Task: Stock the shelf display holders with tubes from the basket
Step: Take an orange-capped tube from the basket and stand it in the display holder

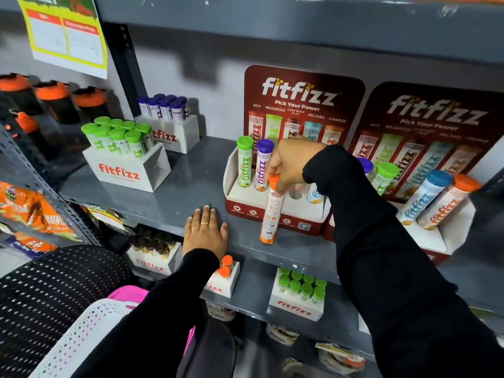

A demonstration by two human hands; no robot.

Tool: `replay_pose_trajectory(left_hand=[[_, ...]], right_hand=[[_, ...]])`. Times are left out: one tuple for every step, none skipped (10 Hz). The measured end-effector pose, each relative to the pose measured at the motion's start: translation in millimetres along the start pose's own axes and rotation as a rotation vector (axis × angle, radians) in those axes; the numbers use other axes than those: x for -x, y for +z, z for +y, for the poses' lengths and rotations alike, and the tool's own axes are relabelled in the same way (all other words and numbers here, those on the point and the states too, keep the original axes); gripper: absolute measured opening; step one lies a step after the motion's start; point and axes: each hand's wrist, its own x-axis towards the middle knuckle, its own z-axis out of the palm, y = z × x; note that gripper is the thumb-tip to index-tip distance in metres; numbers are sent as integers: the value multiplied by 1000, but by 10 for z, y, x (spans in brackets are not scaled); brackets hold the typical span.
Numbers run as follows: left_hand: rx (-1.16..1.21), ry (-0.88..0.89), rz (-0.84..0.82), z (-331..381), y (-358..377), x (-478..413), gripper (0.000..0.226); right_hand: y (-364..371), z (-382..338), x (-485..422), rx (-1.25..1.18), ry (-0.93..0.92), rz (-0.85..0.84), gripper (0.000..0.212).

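My right hand grips the orange cap of an orange-and-white tube, which hangs upright in front of a red display holder. That holder carries a green-capped tube, a purple-capped tube and a blue-labelled tube partly behind my wrist; an empty hole shows between them. My left hand lies flat, fingers apart, on the grey shelf. A white perforated basket is at the lower left, its contents hidden.
A second red holder at the right has several tubes. White boxes of green-capped tubes and purple-capped tubes stand at the back left. The shelf below holds more boxes. A black mesh chair back is beside me.
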Motion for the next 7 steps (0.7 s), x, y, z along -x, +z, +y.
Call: replay_pose_trajectory(left_hand=[[2,-1,3,-3,-3,6,57],[-3,-12,2,-25,10,36,56],[-2,-19,-12,-28,41,81,57],[-6,-17,-12,-2,15,60,57],[-5,-9,-6,15,-24,3,57],[-21,-6,-20,12,-13,-3,57],[-34,-6,-26,6,-14,-2,58]], right_hand=[[1,40,-11,-7,-6,-15,32],[13,53,-18,-34,-5,1,28],[28,69,-10,-37,-7,21,21],[-14,136,-13,-47,12,74,19],[-95,206,2,-95,58,173,29],[-131,273,4,-150,136,270,33],[-140,314,-22,-207,205,354,30]])
